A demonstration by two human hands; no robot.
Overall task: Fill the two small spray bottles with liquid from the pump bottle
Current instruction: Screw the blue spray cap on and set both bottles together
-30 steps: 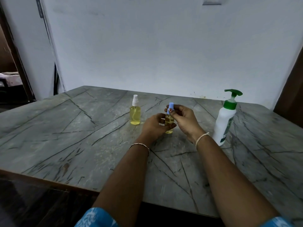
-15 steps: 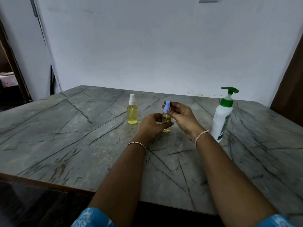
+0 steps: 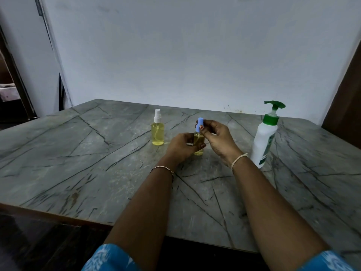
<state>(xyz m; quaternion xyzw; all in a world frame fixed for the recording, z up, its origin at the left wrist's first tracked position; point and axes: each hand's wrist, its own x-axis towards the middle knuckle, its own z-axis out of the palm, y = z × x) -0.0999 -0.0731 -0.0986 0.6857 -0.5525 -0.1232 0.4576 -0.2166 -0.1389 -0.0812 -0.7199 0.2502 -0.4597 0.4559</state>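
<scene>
A small spray bottle with a blue cap (image 3: 199, 139) and yellow liquid stands on the marble table (image 3: 97, 163) at the middle. My left hand (image 3: 182, 146) grips its body. My right hand (image 3: 217, 138) pinches the blue cap (image 3: 200, 124) at the top. A second small spray bottle (image 3: 157, 131), white-capped and holding yellow liquid, stands upright to the left, untouched. The white pump bottle (image 3: 264, 137) with a green pump head stands upright to the right of my right wrist.
A white wall rises behind the table's far edge. A dark doorway (image 3: 11, 85) opens at the left and brown wood panelling (image 3: 347, 98) stands at the right. The table's near edge runs along the bottom, above a dark floor.
Both hands stay on the blue-capped bottle; my right fingers have shifted slightly around the cap. The view has drifted a little, while the other bottles stand unmoved.
</scene>
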